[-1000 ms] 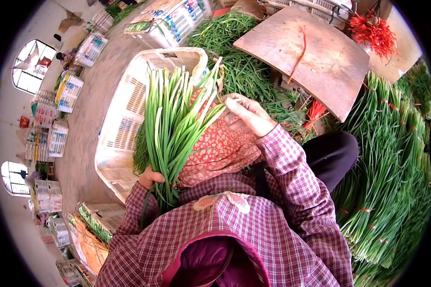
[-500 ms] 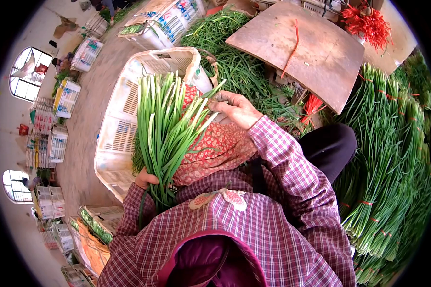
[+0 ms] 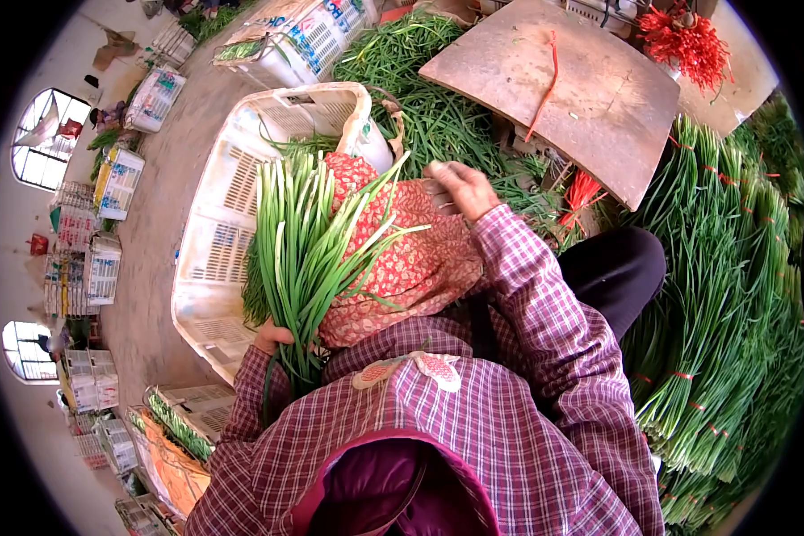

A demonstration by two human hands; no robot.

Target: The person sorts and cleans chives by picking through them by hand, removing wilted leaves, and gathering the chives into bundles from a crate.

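My left hand point(image 3: 274, 336) is closed around the lower part of a bunch of green chives point(image 3: 299, 255), whose pale cut ends fan upward. To the right of the bunch, my right hand point(image 3: 466, 190) is apart from the stalks, above the red flowered cloth point(image 3: 420, 268) on my lap. Its fingers look parted and slightly blurred, and I see nothing between them. A few stalks lean out of the bunch toward that hand. Behind the bunch stands a white plastic crate point(image 3: 207, 210) with more greens in it.
Loose chives point(image 3: 429, 98) are heaped beyond the crate. A brown board point(image 3: 563, 89) with a red tie point(image 3: 545, 85) on it stands at upper right, near red ties point(image 3: 683, 45) in a bundle. Tied chive bunches point(image 3: 715, 295) are stacked at right. Packed crates point(image 3: 308, 40) stand farther off.
My right hand has let go of the stalks and moved up and right, away from the bunch. The left hand keeps its hold in nearly the same place.
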